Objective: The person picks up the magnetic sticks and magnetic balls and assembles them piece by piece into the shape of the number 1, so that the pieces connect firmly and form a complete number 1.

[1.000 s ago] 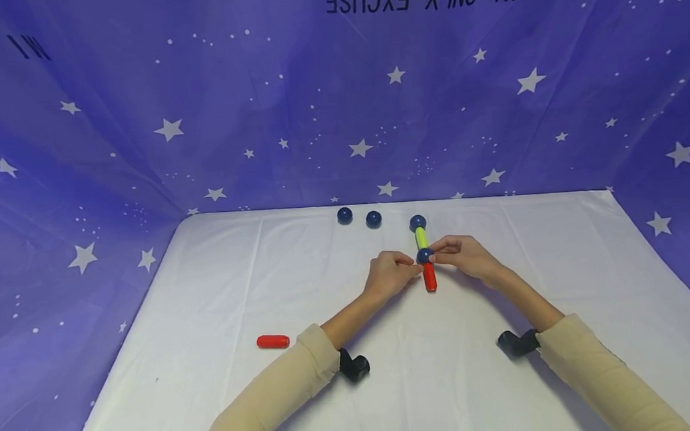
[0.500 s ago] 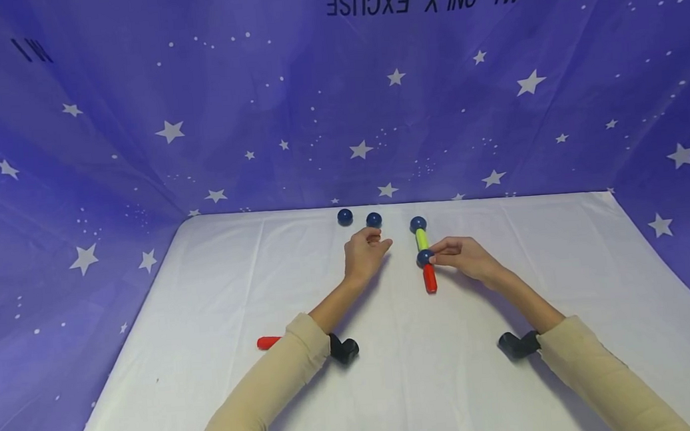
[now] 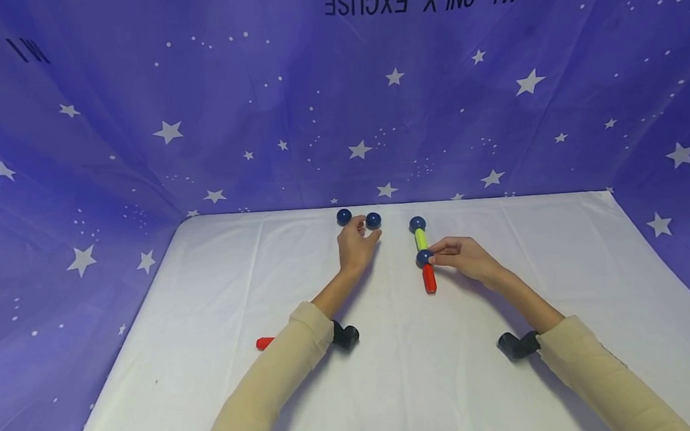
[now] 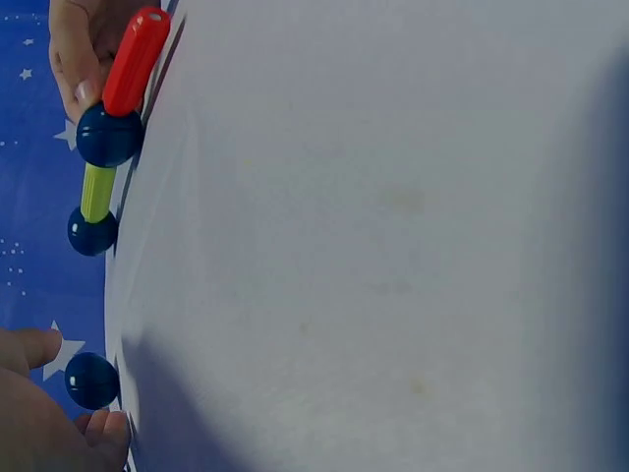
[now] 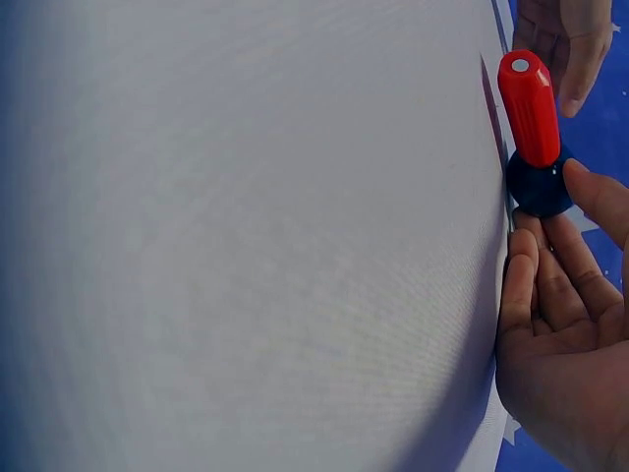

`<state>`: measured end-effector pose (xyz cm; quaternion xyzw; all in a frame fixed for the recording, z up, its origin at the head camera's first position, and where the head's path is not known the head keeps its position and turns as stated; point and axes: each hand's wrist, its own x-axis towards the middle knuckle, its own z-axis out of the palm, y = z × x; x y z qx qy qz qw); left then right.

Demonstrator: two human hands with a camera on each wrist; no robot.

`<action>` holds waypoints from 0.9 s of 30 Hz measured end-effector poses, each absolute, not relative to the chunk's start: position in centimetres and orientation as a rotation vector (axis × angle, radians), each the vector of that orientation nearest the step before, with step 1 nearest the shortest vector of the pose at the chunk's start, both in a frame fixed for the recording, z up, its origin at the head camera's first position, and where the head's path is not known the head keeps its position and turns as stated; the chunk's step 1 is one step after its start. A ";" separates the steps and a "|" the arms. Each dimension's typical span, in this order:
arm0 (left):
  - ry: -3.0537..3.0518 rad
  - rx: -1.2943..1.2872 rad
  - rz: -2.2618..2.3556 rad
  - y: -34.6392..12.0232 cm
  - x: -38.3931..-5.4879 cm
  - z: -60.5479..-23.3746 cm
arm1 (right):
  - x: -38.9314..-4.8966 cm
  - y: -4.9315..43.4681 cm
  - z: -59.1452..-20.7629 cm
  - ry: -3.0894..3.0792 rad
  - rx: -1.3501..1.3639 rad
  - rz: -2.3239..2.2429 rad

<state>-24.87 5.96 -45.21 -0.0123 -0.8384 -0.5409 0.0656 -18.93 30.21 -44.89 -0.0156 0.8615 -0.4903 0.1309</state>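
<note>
A joined row runs toward me in the head view: a far blue ball (image 3: 418, 224), a yellow-green rod (image 3: 421, 239), a nearer blue ball (image 3: 424, 258) and a red rod (image 3: 429, 280). My right hand (image 3: 465, 258) pinches the nearer ball between thumb and fingers. In the right wrist view that red rod (image 5: 529, 110) stands out from the ball. My left hand (image 3: 356, 247) is at a loose blue ball (image 3: 373, 221), its thumb and fingers parted on either side. The left wrist view shows gaps around this loose ball (image 4: 91, 381).
Another loose blue ball (image 3: 344, 217) lies just left of my left fingers. A second red rod (image 3: 264, 343) is partly hidden under my left sleeve (image 3: 296, 342). The white-covered table (image 3: 429, 383) ends at a purple star-patterned cloth (image 3: 290, 112).
My left hand has left the joined row and moved left and away from me to the loose ball. The left sleeve now covers part of the second red rod. My right hand keeps its pinch.
</note>
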 end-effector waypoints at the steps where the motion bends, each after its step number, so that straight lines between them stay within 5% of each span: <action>1: -2.531 -0.034 -1.625 6.0 -25.0 -45.2 | -18.9 30.2 -44.8 2.499 -0.046 -1.427; 27: -2.719 -0.093 -1.292 6.8 -26.7 -45.1 | -19.0 30.2 -45.0 2.507 -0.046 -1.417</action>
